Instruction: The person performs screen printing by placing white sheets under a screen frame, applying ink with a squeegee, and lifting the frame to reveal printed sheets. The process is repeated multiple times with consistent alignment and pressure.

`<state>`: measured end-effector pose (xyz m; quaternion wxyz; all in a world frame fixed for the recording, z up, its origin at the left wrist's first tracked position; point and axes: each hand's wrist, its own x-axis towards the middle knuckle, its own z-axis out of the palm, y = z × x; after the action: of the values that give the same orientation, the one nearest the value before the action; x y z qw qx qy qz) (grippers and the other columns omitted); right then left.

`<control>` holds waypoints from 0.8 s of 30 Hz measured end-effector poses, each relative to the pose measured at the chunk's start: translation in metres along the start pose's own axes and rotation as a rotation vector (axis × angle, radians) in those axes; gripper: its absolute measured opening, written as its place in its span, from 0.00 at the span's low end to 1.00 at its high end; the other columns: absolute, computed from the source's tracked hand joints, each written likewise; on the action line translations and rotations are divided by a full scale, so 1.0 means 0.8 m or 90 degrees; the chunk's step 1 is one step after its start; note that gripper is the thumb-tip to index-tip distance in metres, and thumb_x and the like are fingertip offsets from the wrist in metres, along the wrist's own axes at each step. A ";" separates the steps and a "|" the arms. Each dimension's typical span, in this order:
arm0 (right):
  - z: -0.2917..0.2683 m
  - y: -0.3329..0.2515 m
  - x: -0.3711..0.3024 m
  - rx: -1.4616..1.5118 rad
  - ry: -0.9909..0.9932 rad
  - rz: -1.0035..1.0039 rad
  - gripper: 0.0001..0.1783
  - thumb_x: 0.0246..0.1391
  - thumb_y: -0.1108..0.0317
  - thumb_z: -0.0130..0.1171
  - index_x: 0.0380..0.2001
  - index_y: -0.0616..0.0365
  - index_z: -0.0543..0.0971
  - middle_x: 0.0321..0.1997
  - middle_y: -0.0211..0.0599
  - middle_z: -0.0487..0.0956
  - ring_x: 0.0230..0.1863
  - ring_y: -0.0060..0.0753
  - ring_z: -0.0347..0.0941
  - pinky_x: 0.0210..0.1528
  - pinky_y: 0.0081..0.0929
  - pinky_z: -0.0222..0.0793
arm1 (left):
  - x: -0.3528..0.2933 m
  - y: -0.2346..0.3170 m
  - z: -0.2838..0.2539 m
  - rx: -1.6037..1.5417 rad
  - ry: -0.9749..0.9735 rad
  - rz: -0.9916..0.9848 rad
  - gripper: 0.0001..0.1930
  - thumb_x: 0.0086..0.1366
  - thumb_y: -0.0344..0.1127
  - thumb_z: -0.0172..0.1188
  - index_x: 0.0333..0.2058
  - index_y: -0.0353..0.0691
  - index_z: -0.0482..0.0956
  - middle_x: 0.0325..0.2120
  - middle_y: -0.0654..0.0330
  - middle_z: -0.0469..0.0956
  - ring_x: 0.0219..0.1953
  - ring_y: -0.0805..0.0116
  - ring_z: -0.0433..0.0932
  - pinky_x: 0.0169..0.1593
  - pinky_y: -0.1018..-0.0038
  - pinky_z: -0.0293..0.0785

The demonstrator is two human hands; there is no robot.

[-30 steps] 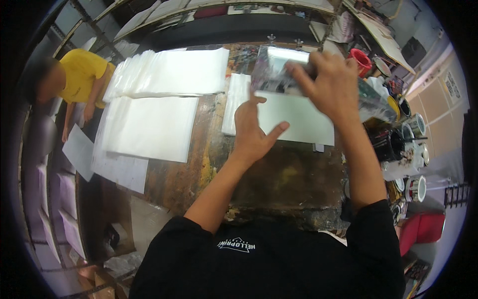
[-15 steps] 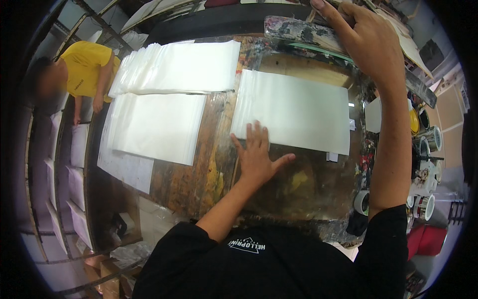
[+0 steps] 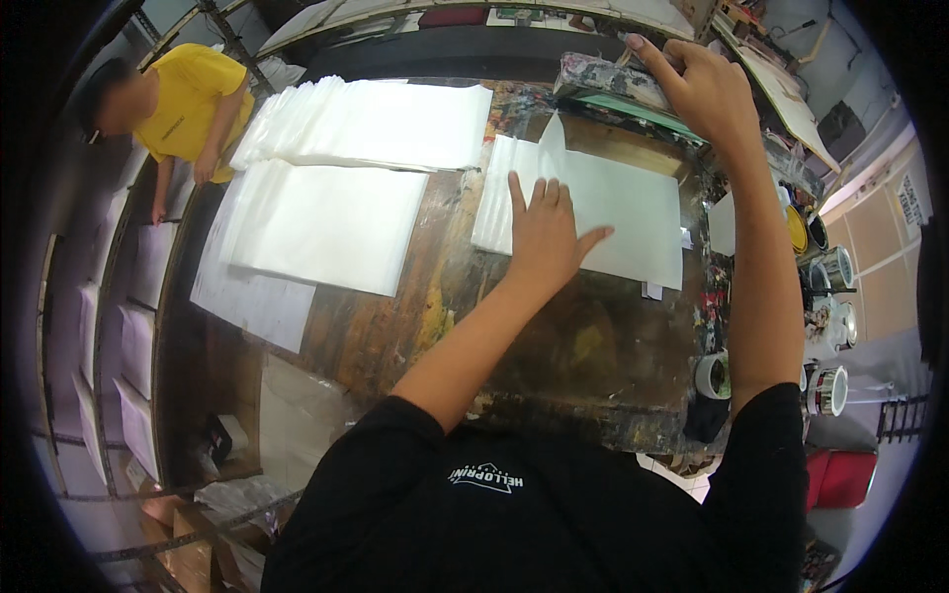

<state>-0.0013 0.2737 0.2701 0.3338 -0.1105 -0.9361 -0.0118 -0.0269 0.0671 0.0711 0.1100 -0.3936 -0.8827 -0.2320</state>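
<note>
A flat white piece (image 3: 633,212), perhaps a cloth bag, lies on the stained table in front of me. My left hand (image 3: 546,229) rests on it near its left end, fingers spread. Just beyond the fingertips, a pointed fold (image 3: 554,148) stands up from its far edge. At the far right my right hand (image 3: 707,87) is raised, with its fingers closed over the edge of a paint-smeared frame (image 3: 613,81), probably a printing screen. Part of its green underside shows. The right fingertips are partly hidden.
Two piles of white pieces, a far pile (image 3: 376,124) and a near pile (image 3: 326,222), lie at left. Paint tins (image 3: 835,267) crowd the right side. At far left a person in a yellow shirt (image 3: 193,104) stands by a rack (image 3: 148,336) holding white pieces.
My left hand has moved farther forward and right, onto the white piece. A fold has risen at its far edge. My right hand still holds the frame up. The view has shifted slightly.
</note>
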 end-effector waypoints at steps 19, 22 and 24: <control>-0.025 -0.015 0.032 0.015 -0.088 0.050 0.48 0.65 0.25 0.42 0.24 0.63 0.87 0.23 0.51 0.83 0.28 0.49 0.82 0.33 0.48 0.77 | -0.040 0.029 0.117 -0.031 -0.206 0.185 0.33 0.77 0.59 0.47 0.73 0.48 0.64 0.76 0.48 0.55 0.78 0.42 0.50 0.76 0.33 0.35; -0.030 -0.019 0.028 0.043 -0.141 0.089 0.46 0.65 0.25 0.42 0.27 0.60 0.88 0.23 0.45 0.83 0.27 0.39 0.81 0.31 0.42 0.76 | -0.058 0.041 0.129 -0.051 -0.179 0.176 0.39 0.73 0.67 0.46 0.73 0.49 0.63 0.77 0.48 0.53 0.79 0.42 0.48 0.75 0.30 0.31; -0.028 -0.020 0.023 0.026 -0.131 0.106 0.46 0.65 0.25 0.43 0.30 0.60 0.88 0.24 0.42 0.84 0.29 0.35 0.81 0.32 0.40 0.76 | -0.065 0.040 0.129 -0.060 -0.173 0.172 0.42 0.72 0.71 0.46 0.74 0.49 0.63 0.77 0.48 0.53 0.79 0.43 0.47 0.74 0.29 0.31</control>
<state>-0.0042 0.2595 0.3000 0.2383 -0.1821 -0.9529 0.0462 0.0303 0.1035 -0.0282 0.0015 -0.5409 -0.8167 -0.2010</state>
